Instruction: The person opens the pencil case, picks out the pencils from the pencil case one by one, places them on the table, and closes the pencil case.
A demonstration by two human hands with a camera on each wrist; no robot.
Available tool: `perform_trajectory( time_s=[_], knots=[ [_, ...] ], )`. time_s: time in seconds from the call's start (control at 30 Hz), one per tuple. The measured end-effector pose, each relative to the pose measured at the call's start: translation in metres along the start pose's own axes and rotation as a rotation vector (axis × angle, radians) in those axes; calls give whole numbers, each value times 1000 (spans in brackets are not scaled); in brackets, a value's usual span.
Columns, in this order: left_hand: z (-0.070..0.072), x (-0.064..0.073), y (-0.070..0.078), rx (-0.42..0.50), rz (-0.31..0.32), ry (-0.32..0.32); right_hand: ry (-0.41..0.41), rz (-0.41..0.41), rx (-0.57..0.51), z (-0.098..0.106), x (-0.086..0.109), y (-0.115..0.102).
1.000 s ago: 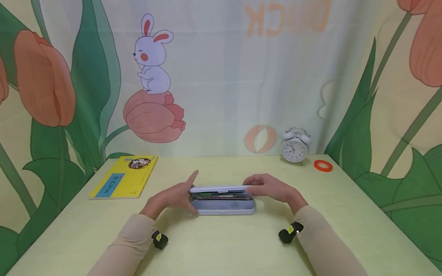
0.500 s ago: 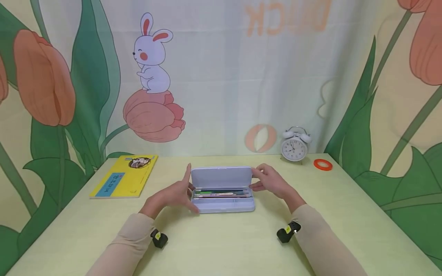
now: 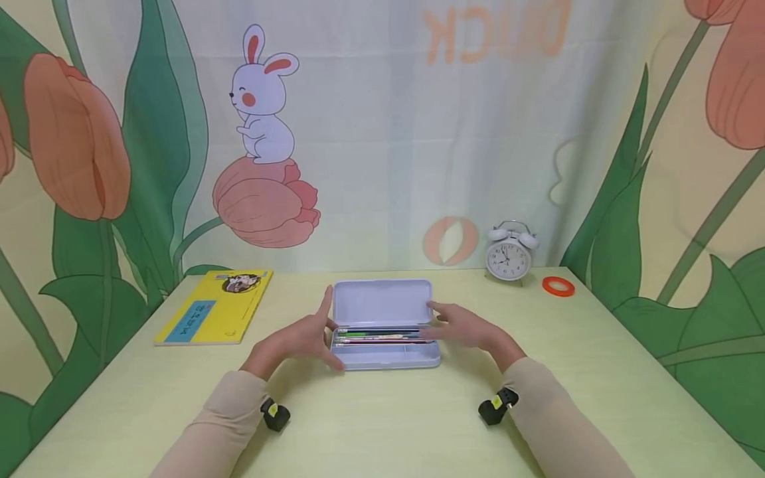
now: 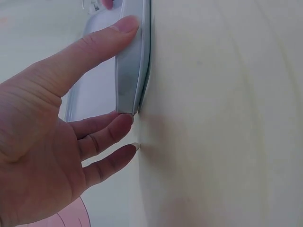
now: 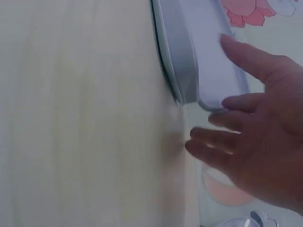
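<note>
Facing a wide curtain printed with orange tulips, a white rabbit and faint mirrored letters. Reaching over a pale yellow tabletop in beige sleeves, one from each side. Seeing a yellow book lying flat at the far left, well apart from the rest. Looking at a pale case resting near the middle of the tabletop, between the hands, with its lid raised and leaning back toward the curtain. Spreading the left hand wide around the case's left end, laying the thumb against the front wall, pointing one finger up beside the lid, touching the case without closing tightly on it. Extending the right hand at the case's right end, fingers loose and gripping nothing, reaching one fingertip to the lid's right edge and another, blurred, over the base; leaving actual contact there impossible to tell. Noticing a white clock standing at the back right, close to the curtain. Wearing black cameras at both cuffs. Spotting a red ring lying flat just right of the clock. Finding slim pencils lying lengthwise, side by side, in the case's back compartment, with green and dark ones among them.
</note>
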State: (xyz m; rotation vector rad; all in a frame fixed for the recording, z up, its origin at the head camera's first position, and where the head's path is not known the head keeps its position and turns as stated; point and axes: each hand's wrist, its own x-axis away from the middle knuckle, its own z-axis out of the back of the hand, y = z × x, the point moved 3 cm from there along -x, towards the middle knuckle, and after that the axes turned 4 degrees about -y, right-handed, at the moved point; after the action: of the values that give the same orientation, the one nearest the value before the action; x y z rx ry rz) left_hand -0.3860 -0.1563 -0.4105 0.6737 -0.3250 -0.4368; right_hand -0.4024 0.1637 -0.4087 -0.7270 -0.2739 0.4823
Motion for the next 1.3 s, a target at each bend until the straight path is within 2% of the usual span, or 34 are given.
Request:
perform_trajectory(
  time_s=[0.1,0.17,0.27,0.4,0.5,0.63,0.83,0.97,1.07,1.3],
  knots=[
    [-1,1,-1,16,6,-33,-85,-30,76,-9,0,-3],
    [-2,2,-1,16,-1,-55,-107,-31,110,-12,-1,-6],
    [-3,2,-1,-27,-31,-76,-96,-13,187,-14,0,-10],
    [-3,0,0,-94,-70,-84,-83,-15,234,-13,2,-16],
    [-3,0,-1,-110,-73,-87,-87,-33,250,-13,5,-20],
    [-3,0,-2,-115,-46,-89,-105,-52,303,-13,8,-22],
    [-4,4,-3,-112,-2,-97,-155,-80,323,-18,7,-23],
    [-6,3,-2,-111,-5,-95,-180,-90,348,-18,8,-20],
    [-6,2,0,-109,-13,-93,-187,-81,360,-16,9,-18],
    [-5,3,-1,-124,14,-89,-198,-45,377,-14,8,-16]
  ],
)
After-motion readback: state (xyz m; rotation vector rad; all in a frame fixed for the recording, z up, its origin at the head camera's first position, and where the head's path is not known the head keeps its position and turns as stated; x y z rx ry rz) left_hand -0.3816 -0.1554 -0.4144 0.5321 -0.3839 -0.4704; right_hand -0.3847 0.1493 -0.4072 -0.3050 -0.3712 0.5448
